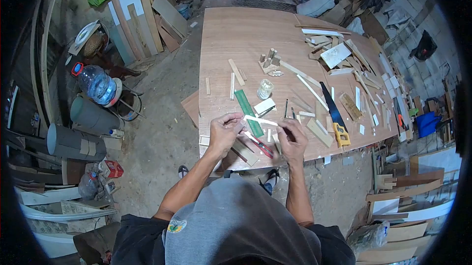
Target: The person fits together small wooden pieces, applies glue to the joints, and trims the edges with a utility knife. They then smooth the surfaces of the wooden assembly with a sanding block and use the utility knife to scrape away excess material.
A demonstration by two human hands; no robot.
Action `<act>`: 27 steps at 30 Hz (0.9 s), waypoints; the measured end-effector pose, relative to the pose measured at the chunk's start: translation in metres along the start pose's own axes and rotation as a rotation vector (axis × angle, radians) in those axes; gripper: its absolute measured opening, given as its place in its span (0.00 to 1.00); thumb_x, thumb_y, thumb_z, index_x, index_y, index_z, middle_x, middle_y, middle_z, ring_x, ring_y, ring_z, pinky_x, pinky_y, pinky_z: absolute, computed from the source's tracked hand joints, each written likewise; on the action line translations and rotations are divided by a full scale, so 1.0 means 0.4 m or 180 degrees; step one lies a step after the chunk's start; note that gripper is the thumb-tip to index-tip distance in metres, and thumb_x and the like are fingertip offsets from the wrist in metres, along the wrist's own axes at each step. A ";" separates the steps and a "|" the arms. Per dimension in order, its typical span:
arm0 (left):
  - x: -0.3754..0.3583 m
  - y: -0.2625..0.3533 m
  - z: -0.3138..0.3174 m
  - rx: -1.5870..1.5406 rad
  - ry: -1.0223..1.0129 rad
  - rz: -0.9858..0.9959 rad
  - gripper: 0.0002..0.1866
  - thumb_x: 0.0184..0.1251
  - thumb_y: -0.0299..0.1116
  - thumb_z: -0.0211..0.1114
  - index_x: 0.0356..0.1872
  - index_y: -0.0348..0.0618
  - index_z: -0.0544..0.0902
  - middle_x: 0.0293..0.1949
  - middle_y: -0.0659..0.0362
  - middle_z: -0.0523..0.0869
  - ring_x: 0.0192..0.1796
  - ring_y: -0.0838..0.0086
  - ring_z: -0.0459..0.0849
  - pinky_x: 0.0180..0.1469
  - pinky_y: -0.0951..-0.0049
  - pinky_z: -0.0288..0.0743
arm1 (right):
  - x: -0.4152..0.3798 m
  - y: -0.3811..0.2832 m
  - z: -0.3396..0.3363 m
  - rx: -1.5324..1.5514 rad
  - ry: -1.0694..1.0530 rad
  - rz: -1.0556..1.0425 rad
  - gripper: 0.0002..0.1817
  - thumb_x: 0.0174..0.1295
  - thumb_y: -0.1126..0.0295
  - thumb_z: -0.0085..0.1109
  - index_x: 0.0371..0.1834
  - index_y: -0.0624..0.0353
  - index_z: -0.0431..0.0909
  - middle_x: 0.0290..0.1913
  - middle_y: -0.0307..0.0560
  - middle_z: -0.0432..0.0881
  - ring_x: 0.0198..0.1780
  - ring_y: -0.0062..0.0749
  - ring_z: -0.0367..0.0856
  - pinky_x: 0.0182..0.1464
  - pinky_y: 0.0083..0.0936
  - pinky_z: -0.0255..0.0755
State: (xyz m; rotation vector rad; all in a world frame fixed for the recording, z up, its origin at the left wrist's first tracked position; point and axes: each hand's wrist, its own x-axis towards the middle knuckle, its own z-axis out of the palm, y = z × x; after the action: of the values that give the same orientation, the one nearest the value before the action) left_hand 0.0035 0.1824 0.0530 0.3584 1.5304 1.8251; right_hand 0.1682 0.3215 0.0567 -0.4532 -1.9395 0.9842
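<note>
My left hand [224, 129] pinches one end of a thin pale wooden strip [261, 121] above the near edge of the plywood table [246, 33]. My right hand [293, 138] is curled next to the strip's other end and seems to grip a small dark tool, though I cannot make it out. Under my hands lie a green ruler [249, 112], a red-handled tool [262, 148] and small wood offcuts.
A hand saw with a yellow handle [335, 117] lies right of my hands. A small glass jar [265, 89] and several wood scraps cover the table's middle and right. A water bottle [97, 84] and grey pipes [73, 143] stand on the floor at left.
</note>
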 end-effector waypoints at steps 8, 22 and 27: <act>-0.002 -0.012 -0.007 -0.0172 0.0031 -0.0046 0.15 0.67 0.19 0.65 0.55 0.29 0.82 0.36 0.58 0.87 0.33 0.80 0.84 0.35 0.80 0.79 | -0.018 0.011 0.009 0.1155 0.0538 0.1299 0.07 0.71 0.78 0.55 0.50 0.60 0.74 0.38 0.41 0.79 0.30 0.17 0.74 0.29 0.15 0.68; -0.033 -0.032 0.038 -0.0673 0.0153 -0.0014 0.14 0.67 0.21 0.66 0.53 0.31 0.82 0.38 0.57 0.87 0.38 0.77 0.86 0.39 0.76 0.85 | -0.052 -0.061 0.211 0.2218 0.0323 0.1973 0.11 0.66 0.84 0.58 0.51 0.69 0.75 0.44 0.45 0.79 0.45 0.22 0.81 0.43 0.18 0.80; -0.039 -0.039 0.041 -0.0873 0.0332 0.0019 0.15 0.67 0.22 0.67 0.53 0.29 0.82 0.40 0.54 0.87 0.39 0.76 0.87 0.44 0.74 0.87 | -0.037 -0.055 0.218 0.2050 0.0200 0.1731 0.10 0.67 0.83 0.59 0.50 0.70 0.76 0.42 0.45 0.81 0.42 0.22 0.82 0.42 0.19 0.81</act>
State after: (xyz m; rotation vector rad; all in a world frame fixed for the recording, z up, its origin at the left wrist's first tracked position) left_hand 0.0300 0.1846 0.0461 0.1390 1.3228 2.0536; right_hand 0.1043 0.2583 0.0403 -0.6291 -1.3465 1.8326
